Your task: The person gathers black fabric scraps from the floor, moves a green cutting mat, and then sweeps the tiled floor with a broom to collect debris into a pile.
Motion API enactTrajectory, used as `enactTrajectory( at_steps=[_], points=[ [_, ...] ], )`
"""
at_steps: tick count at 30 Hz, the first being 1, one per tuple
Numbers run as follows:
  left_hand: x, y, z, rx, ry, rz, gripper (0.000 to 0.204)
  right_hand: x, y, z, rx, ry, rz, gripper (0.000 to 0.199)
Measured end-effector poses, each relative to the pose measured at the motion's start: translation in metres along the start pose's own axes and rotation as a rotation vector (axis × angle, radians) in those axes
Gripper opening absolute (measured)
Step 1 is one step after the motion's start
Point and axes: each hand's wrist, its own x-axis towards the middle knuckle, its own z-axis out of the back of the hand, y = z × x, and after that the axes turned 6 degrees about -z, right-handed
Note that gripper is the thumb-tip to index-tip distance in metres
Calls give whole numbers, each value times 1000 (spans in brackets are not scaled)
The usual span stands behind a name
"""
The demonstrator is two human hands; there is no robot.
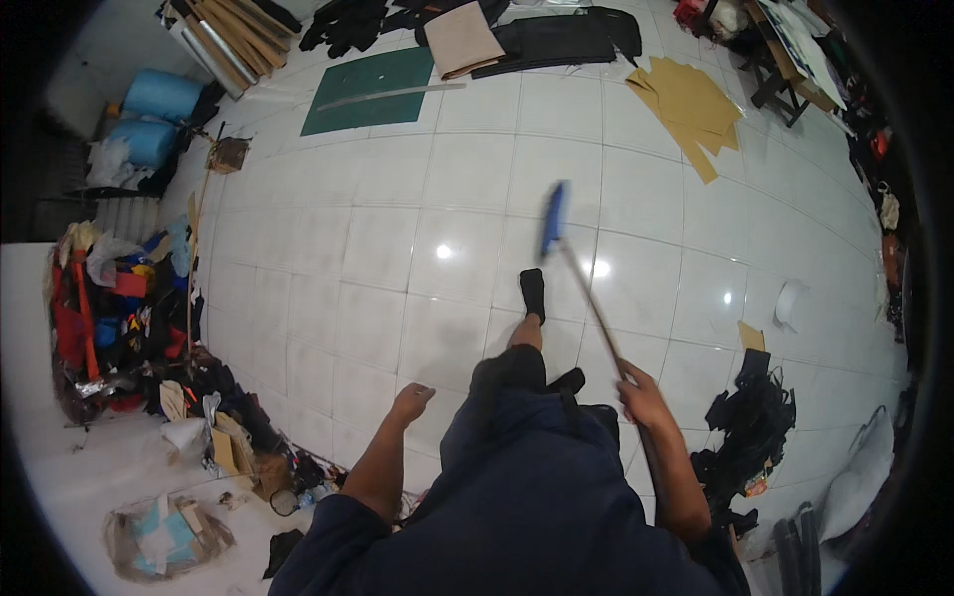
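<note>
A long-handled broom [596, 298] slants across the white tiled floor in front of me. Its blue head [554, 221], smeared by motion, is just beyond my forward foot in a black sock. My right hand [644, 397] is wrapped round the brown handle, whose upper end runs back along my right forearm. On the other side, my left hand [410, 404] hangs free beside my leg with its fingers curled in and nothing visible in it.
A green cutting mat [368, 91] with a metal ruler lies far ahead, near folded black cloth [556, 42]. Tan sheets [691, 104] lie far right. A black scrap heap [750, 427] is at my right, a white ring [790, 305] beyond it. Mixed clutter [109, 308] lines the left wall.
</note>
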Motion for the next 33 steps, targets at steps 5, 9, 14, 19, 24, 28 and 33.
enactTrajectory(
  at_steps=[5, 9, 14, 19, 24, 28, 33],
  points=[
    [49, -76, 27, -79, 44, 19, 41, 157, 99, -74, -128, 299, 185, 26],
    [97, -143, 66, -148, 13, -24, 39, 235, 135, -80, -279, 170, 172, 28],
    [145, -216, 122, -278, -56, -93, 33, 207, 81, 59, -29, -69, -111, 46],
    [179, -241, 126, -278, 23, -3, 35, 121, 9, 217, 173, -565, -354, 22],
    [184, -241, 108, -106, 72, 65, 35, 59, 44, 232, 123, -703, -344, 9],
    [194, -261, 101, -99, 156, 228, 43, 47, 177, 185, 34, -442, -205, 51],
    [223, -365, 84, -119, 59, 116, 41, 187, 270, 187, 223, -14, 59, 50]
  ],
)
